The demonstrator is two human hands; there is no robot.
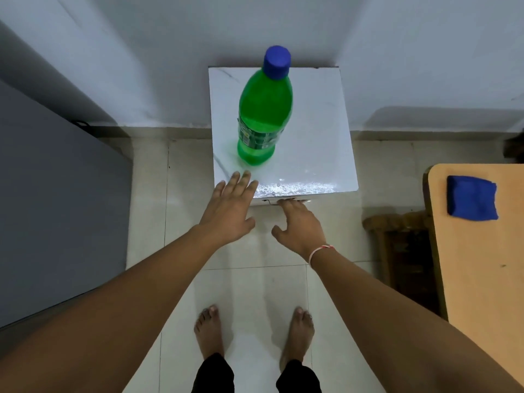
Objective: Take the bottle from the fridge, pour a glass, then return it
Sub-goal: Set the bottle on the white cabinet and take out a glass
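Note:
A green plastic bottle [262, 109] with a blue cap stands upright on the white top of a small fridge [317, 131] set against the wall. My left hand [229, 208] is open, fingers spread, its fingertips over the front left corner of the fridge top just below the bottle's base, not touching the bottle. My right hand [299, 225] reaches to the front edge of the fridge, fingertips curled at the top of the door; it holds nothing. No glass is in view.
A wooden table [482, 265] with a folded blue cloth [472, 198] stands at the right. A grey surface [56, 208] fills the left side. A dark wooden object [402, 251] stands between fridge and table. My bare feet are on the tiled floor.

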